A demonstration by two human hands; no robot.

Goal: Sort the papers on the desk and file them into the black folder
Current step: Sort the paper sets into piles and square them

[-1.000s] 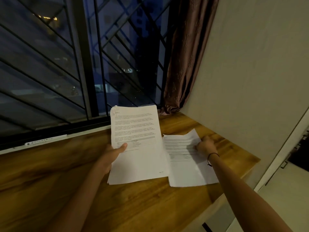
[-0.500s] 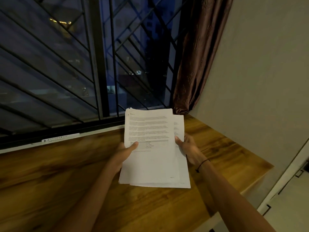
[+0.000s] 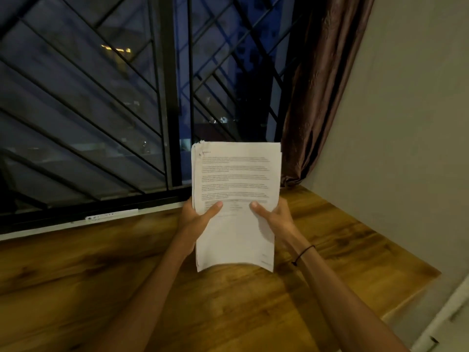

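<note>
A stack of white printed papers stands nearly upright above the wooden desk, its lower edge curling just over the surface. My left hand grips the stack's left side, thumb on the front page. On the right side my right hand grips it the same way, thumb across the front; a dark band circles that wrist. The sheets are squared together, with slightly uneven top edges. No black folder shows in this view.
A barred window runs along the desk's far edge, with a brown curtain in the corner. A plain wall bounds the desk on the right. The desk's right edge drops off toward the floor.
My right hand brought the second sheet from the desk behind the left hand's pages. Both hands then raised the joined stack upright and squared it.
</note>
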